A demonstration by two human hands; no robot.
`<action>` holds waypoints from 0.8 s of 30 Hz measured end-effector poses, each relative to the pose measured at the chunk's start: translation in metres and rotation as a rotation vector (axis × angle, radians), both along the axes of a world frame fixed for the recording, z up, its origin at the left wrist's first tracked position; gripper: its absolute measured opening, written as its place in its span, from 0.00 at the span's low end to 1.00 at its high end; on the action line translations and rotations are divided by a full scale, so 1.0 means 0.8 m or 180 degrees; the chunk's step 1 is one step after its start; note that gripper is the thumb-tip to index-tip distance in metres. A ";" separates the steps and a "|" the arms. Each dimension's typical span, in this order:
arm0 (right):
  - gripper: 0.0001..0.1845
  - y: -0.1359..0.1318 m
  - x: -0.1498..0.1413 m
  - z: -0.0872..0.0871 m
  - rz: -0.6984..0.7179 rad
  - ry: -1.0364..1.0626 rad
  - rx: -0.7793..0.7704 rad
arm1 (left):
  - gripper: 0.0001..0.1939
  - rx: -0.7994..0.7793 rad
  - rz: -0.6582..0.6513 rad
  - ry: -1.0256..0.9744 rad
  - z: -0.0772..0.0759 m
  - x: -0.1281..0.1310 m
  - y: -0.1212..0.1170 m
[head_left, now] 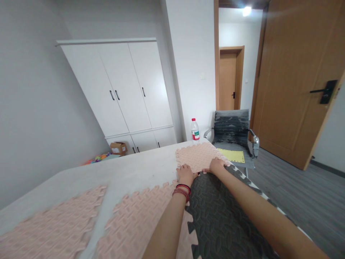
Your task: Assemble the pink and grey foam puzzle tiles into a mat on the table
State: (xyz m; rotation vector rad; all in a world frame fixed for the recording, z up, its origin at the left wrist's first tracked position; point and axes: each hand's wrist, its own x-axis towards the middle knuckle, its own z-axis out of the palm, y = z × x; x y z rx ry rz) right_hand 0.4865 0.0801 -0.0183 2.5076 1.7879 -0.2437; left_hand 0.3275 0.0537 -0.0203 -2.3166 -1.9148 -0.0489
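Both my arms reach far forward over a grey table [129, 172]. My left hand [185, 173] and my right hand [217, 165] press down side by side on the near edge of a pink foam puzzle mat tile [196, 155], where it meets a dark grey foam tile [221, 212] under my forearms. The fingers of both hands look curled and pressed on the seam, holding nothing I can make out. Red and black bands circle my left wrist. Another pink tile [140, 219] lies beside the dark one, and a third pink tile [51, 230] at the near left.
A plastic water bottle [194, 129] stands at the table's far edge. A grey chair [231, 133] with a yellow sheet [231, 155] on its seat is beyond it. A white wardrobe [121, 90], a cardboard box [118, 147] and an open wooden door [296, 79] surround the table.
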 end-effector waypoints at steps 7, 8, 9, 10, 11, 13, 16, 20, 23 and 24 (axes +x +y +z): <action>0.60 -0.007 -0.001 -0.006 -0.0023 -0.0194 0.0038 | 0.32 -0.0066 -0.0189 0.0096 0.008 -0.003 0.007; 0.59 -0.009 -0.002 -0.007 -0.0023 -0.0240 0.0050 | 0.32 -0.0071 -0.0191 0.0105 0.008 -0.003 0.007; 0.58 -0.011 -0.004 -0.009 -0.0028 -0.0280 0.0060 | 0.33 -0.0078 -0.0190 0.0113 0.009 -0.002 0.006; 0.58 -0.011 -0.005 -0.010 -0.0043 -0.0308 0.0061 | 0.32 -0.0085 -0.0187 0.0120 0.009 -0.001 0.006; 0.58 -0.012 -0.007 -0.011 -0.0068 -0.0324 0.0059 | 0.32 -0.0090 -0.0183 0.0128 0.009 -0.001 0.005; 0.60 -0.011 -0.009 -0.011 -0.0119 -0.0323 0.0049 | 0.32 -0.0103 -0.0183 0.0150 0.010 0.000 0.005; 0.61 -0.012 -0.006 -0.007 -0.0091 -0.0261 0.0061 | 0.31 -0.0156 -0.0206 0.0202 0.011 -0.003 0.008; 0.51 -0.022 0.006 0.002 0.0267 -0.0078 0.0104 | 0.28 -0.0286 -0.0307 0.0259 0.017 -0.012 0.013; 0.48 -0.034 0.015 0.004 0.0404 -0.0011 0.0279 | 0.28 -0.0345 -0.0382 0.0260 0.020 -0.017 0.013; 0.49 -0.038 0.017 0.002 0.0408 -0.0014 0.0366 | 0.28 -0.0351 -0.0390 0.0254 0.020 -0.018 0.013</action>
